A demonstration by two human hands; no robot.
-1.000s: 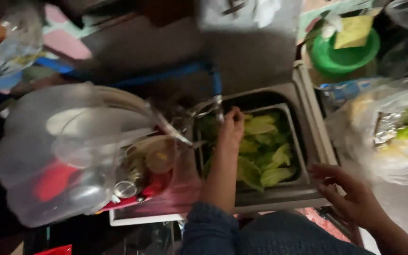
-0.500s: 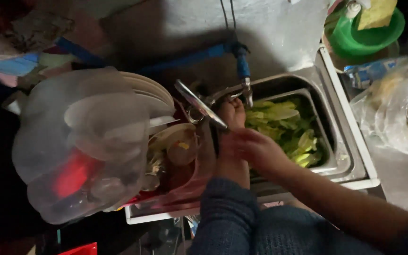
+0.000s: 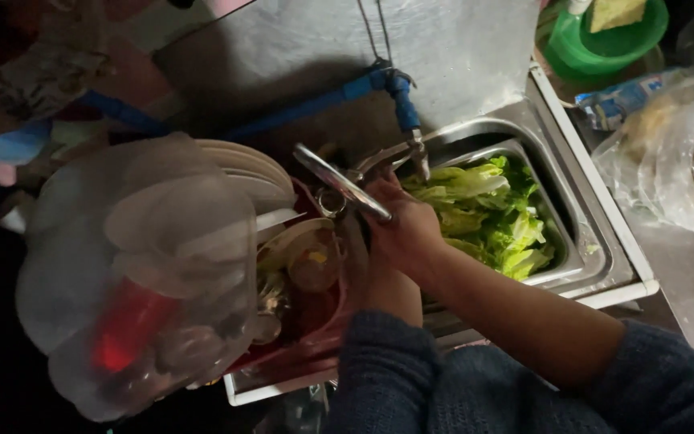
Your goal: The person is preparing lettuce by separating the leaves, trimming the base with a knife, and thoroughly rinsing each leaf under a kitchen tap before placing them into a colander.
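My right hand [image 3: 407,233] reaches in from the right, across the sink, and curls shut at the near end of the long metal tap lever [image 3: 339,181]. My left forearm [image 3: 391,293] runs up underneath it. My left hand is almost wholly hidden behind the right one, with only fingertips showing by the tap body [image 3: 399,153]. The tap hangs from a blue pipe [image 3: 395,88]. Just to the right, green lettuce leaves [image 3: 491,213] fill a steel tub in the sink [image 3: 604,269].
Left of the sink, a red basin [image 3: 319,309] holds bowls and cups. Beside it, stacked white plates sit under a clear plastic bag [image 3: 146,265]. A green bowl [image 3: 596,48] with a yellow sponge stands at the back right. A filled plastic bag [image 3: 676,153] lies on the right counter.
My right hand left the sink's front edge and swung left over my left arm to the tap lever. The view shifted to the left and closer.
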